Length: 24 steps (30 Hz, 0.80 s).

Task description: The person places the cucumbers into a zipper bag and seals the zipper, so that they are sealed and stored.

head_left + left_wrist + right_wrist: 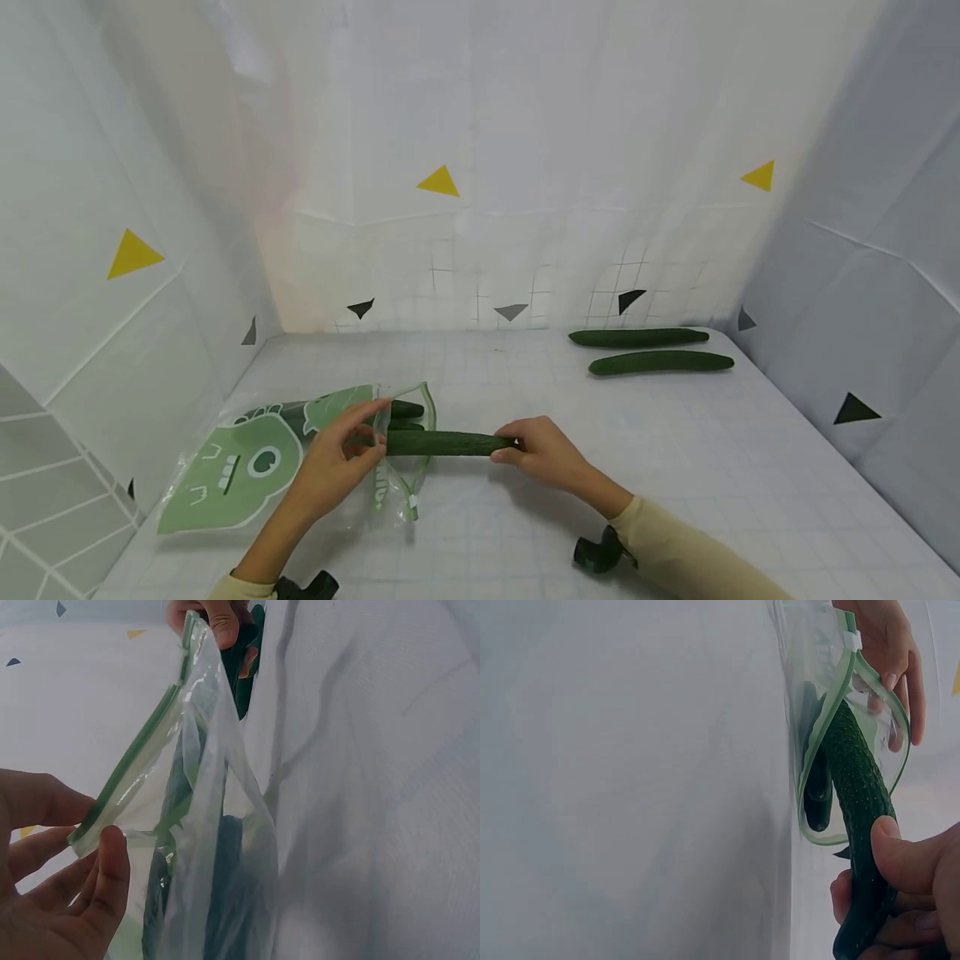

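At the mouth of the zip bag [225, 496], you have both hands engaged: the left hand [333, 467] pinches the green rim [133, 752], and the right hand [546, 452] grips one end of the cucumber [442, 443], whose other end sits inside the opening. Two bagged cucumbers [407, 410] lie alongside, so you'd do well to push it straight and level, keeping the rim spread. You have room rightward across the tabletop [675, 492]; the loose cucumbers [662, 362] lie well apart near the back wall [600, 125], while the bag's closed end nears the left wall [75, 167].
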Each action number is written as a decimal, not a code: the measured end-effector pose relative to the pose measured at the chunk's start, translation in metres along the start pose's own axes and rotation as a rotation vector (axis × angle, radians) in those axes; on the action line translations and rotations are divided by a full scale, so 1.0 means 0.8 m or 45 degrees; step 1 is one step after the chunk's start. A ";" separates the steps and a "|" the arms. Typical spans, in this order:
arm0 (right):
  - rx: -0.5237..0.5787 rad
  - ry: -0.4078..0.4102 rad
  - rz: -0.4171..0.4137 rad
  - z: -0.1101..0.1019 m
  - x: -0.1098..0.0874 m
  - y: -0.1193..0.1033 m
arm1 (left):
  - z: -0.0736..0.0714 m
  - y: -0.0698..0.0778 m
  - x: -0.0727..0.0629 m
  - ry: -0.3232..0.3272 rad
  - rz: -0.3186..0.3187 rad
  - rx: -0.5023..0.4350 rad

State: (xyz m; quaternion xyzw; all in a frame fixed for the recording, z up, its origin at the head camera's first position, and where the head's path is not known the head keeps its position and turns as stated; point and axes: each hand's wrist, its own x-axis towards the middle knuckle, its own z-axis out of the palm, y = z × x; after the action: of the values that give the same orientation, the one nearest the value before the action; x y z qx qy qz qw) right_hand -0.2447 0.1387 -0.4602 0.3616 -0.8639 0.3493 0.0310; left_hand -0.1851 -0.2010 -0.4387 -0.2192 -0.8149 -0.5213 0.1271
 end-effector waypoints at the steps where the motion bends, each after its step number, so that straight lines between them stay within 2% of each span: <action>1: -0.005 -0.002 -0.001 0.001 0.001 -0.002 | 0.000 0.000 0.000 0.000 -0.001 0.002; 10: -0.036 -0.012 -0.016 0.012 0.013 -0.015 | 0.001 0.000 0.000 0.002 0.000 0.008; 24: -0.066 -0.072 0.003 0.032 0.021 -0.016 | 0.000 -0.001 -0.001 0.000 -0.002 0.010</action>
State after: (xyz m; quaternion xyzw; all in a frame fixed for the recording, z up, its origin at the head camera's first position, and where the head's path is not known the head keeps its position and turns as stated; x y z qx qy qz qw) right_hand -0.2438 0.1060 -0.4663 0.3695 -0.8736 0.3163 0.0155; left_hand -0.1849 -0.2010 -0.4395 -0.2180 -0.8171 -0.5183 0.1274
